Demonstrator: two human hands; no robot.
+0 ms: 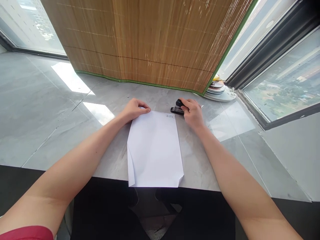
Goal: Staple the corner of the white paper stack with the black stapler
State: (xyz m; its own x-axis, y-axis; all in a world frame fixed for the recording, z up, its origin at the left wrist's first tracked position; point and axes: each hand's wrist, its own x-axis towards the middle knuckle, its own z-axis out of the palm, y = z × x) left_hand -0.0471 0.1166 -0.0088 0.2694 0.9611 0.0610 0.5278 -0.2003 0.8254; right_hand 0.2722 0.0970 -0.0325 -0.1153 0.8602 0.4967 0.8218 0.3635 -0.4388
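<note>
White paper (155, 146) lies on the grey tiled ledge, its lower corners bent and its near edge at the ledge's front. My left hand (136, 109) is closed on the paper's far left corner, thumb on top; the fingers beneath are partly hidden. Beyond the far right corner, my right hand (192, 112) grips a black stapler (177, 110), its jaw end pointing left. The stapler sits just off the paper, with a gap visible between its upper arm and base. Several small staple-like marks (170, 116) cluster at that corner of the paper.
A bamboo blind (150, 43) with green edging hangs down to the back of the ledge (57, 110). Stacked plates (217, 90) stand at the back right beside a dark window frame (265, 60). Sunlit patches mark the tiles. My legs are under the ledge.
</note>
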